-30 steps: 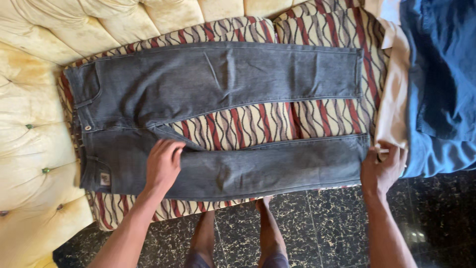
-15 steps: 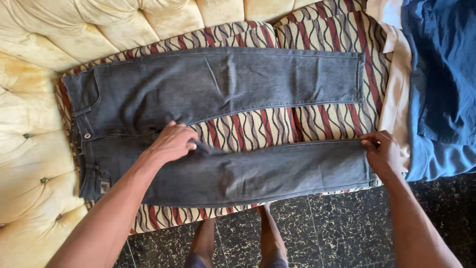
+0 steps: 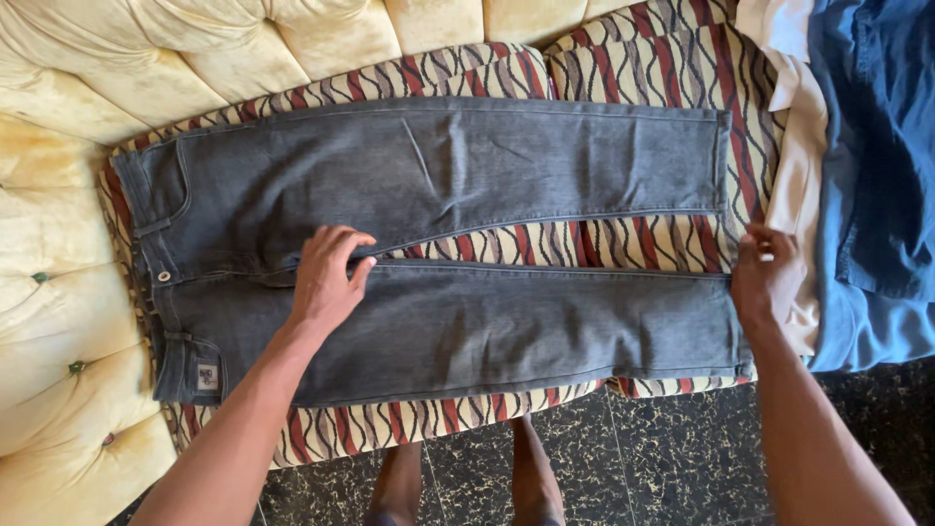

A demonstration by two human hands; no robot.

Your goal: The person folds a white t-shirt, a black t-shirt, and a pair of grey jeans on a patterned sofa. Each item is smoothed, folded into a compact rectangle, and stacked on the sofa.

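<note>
While spread flat across the middle of the frame, grey jeans [image 3: 438,253] lay on a striped cushion [image 3: 643,68]. Pressed at the crotch by left hand [image 3: 326,278], fingers flat, holding nothing. Pinched at the hem, right of frame, by right hand [image 3: 766,278]. Beside: blue cloth [image 3: 877,146].

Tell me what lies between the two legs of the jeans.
In the head view, the gap between the two legs of the grey jeans shows only the striped cushion beneath; nothing else lies there.

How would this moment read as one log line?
left hand: flat on grey jeans crotch | right hand: at near leg hem | sofa
</note>
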